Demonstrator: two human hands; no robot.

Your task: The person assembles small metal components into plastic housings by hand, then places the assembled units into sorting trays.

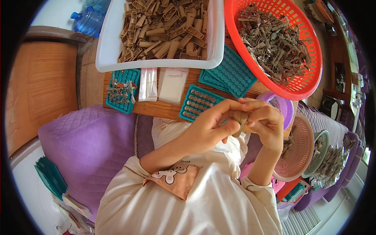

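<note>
My left hand (215, 126) and my right hand (268, 119) are closed together over the near edge of the wooden table. Between their fingers is a small brown plastic casing (240, 116), partly covered by the fingers. It resembles the brown casings (156, 37) heaped in the white bin (160, 65). Just beyond my left hand lies a teal tray (186, 114) with rows of round silver discs. Farther left, another teal tray (124, 106) carries a bunch of small wired parts (117, 91).
Clear plastic bags (172, 84) and stacked teal trays (231, 72) lie on the table (166, 111). A red basket (270, 87) of tangled wired parts stands far right. To the right are a purple container (289, 107), a pink basket (301, 156) and a green basket (322, 156).
</note>
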